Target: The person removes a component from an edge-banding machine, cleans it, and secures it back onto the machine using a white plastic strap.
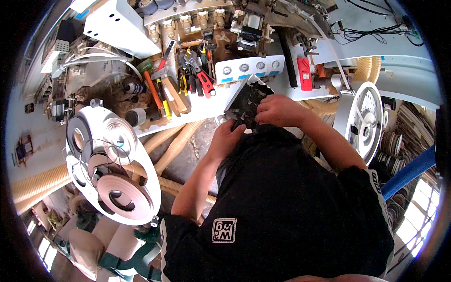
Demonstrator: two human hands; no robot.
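A dark flat plate (245, 97) with pale, flaky patches and a light left edge stands tilted in front of my body. My left hand (227, 136) closes on its lower left corner, thumb and fingers pinched by a small dark part. My right hand (280, 111) is closed against the plate's right side, with curled fingers; what lies in its fingertips is hidden. Just beyond the plate is a white panel with round gauges (249, 68).
Pliers with red handles (203, 81), a hammer with an orange handle (152, 89) and other hand tools lie on the machine ledge. A white reel holder with tape rolls (123, 191) stands at left, a white handwheel (366, 123) at right. Ribbed hoses (181, 148) run below.
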